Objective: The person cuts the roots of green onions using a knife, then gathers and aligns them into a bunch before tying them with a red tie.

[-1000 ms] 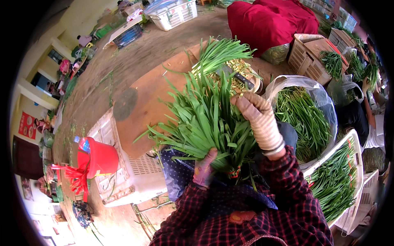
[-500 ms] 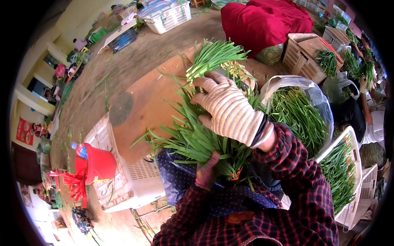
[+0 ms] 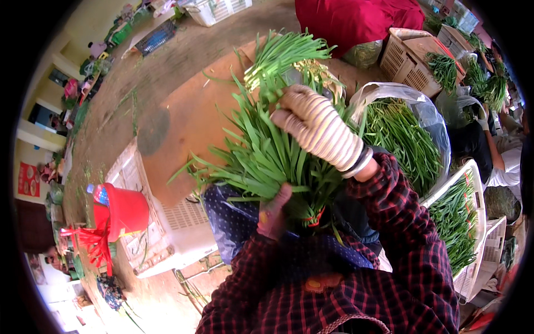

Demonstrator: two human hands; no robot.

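A large bunch of garlic chives (image 3: 261,161), long flat green leaves, rests on my lap. A red tie (image 3: 315,217) goes round its near end. My left hand (image 3: 273,210), in a pinkish glove, is closed round the near left side of the bunch; part of its fingers is hidden by leaves. My right hand (image 3: 321,127), in a cream striped glove, has its fingers curled over leaf tips at the far side of the bunch. Just beyond it, a loose pile of chives (image 3: 286,54) with pale stem ends lies on the brown board (image 3: 186,122).
On the right stand a clear bag of chives (image 3: 403,150) and a white crate (image 3: 479,214) holding tied bunches. A red bucket (image 3: 129,211) with red ties sits on a white crate at left. Red cloth (image 3: 356,22) covers a heap behind. Another person (image 3: 503,158) sits at far right.
My right hand's fingers, spread over the leaves before, have curled in and grip leaf tips. The left hand keeps its hold on the bunch. The whole view has shifted slightly.
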